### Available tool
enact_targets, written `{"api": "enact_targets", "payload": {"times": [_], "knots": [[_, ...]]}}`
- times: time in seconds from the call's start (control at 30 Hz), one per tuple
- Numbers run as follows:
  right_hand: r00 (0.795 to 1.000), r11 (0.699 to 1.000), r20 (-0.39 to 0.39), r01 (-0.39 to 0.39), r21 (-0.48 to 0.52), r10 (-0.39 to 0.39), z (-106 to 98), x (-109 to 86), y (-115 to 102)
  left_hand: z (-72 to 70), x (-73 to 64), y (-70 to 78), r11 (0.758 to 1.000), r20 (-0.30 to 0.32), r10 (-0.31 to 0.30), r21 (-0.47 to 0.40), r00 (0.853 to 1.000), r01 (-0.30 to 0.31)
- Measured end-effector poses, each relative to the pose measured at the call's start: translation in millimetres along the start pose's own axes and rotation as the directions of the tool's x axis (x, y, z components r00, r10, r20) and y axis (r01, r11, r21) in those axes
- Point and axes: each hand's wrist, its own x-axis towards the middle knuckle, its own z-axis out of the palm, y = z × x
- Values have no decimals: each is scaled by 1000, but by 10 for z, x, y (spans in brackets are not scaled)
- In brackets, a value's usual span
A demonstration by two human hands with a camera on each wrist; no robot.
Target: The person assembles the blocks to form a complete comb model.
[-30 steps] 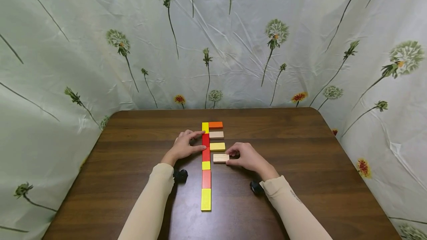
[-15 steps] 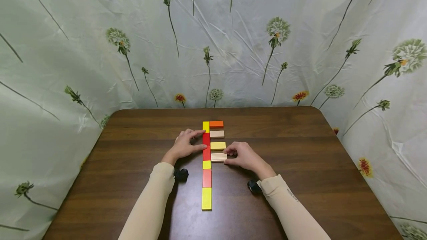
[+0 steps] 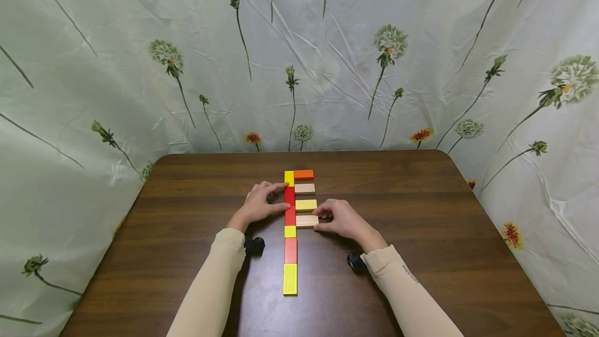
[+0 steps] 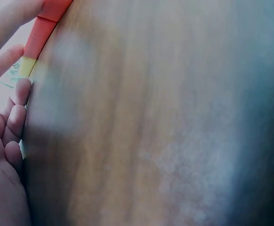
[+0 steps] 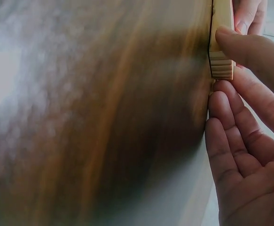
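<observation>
My right hand pinches the right end of a plain wooden block between thumb and fingers. That block lies flat, its left end right at a column of coloured blocks; its ribbed end shows in the right wrist view, the grained end facing the palm. My left hand lies left of the column, index finger and thumb stretched out onto it. The index fingertip is at the joint of the far yellow block and a red block. The thumb touches near a second red block.
Parallel to the held block, farther back, lie a yellow block, a pale wooden block and an orange block. Nearer, the column continues with a small yellow block, a light red block and a long yellow block.
My right hand has slid the wooden block left, from a small gap up to the column. It has held still over the last half second. My left hand has stayed in place.
</observation>
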Motion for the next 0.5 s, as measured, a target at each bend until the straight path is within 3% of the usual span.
{"api": "enact_targets", "payload": {"times": [0.3, 0.5], "knots": [[1000, 998, -14, 21, 57, -20, -53, -95, 54, 34, -14, -22, 999, -3, -7, -36, 1000, 7], [995, 998, -90, 48, 45, -44, -143, -206, 176, 63, -41, -45, 996, -35, -7, -85, 999, 4]]}}
